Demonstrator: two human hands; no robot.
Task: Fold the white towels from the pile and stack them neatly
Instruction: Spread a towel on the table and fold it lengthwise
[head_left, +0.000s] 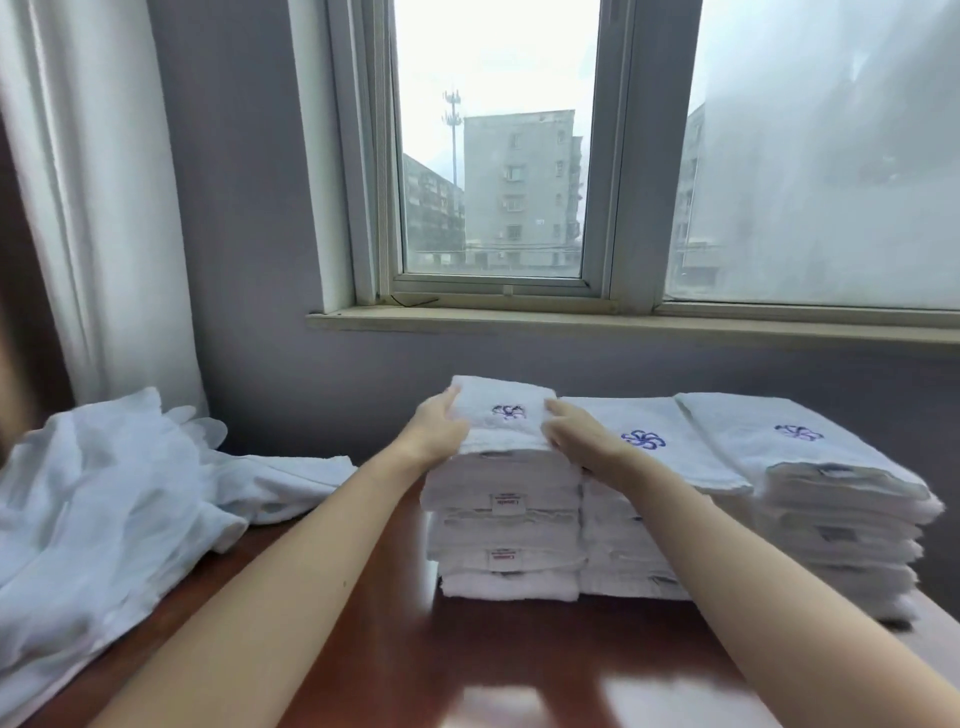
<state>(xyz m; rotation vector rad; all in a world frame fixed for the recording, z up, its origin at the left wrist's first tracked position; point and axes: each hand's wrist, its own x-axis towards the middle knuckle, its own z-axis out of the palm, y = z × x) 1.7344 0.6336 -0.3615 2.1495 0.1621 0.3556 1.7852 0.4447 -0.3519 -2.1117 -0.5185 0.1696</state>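
A folded white towel (506, 413) with a purple flower emblem lies on top of the left stack (506, 525) of folded towels. My left hand (439, 428) grips its left edge and my right hand (576, 436) grips its right edge. Two more stacks stand to the right: a middle stack (631, 545) and a right stack (841, 519), each topped by an emblem towel. A loose pile of unfolded white towels (104, 514) lies on the left of the table.
The dark red wooden table (467, 665) reaches toward me in front of the stacks. Behind them are a grey wall and a window sill (571, 319). A white curtain (98, 208) hangs at the left.
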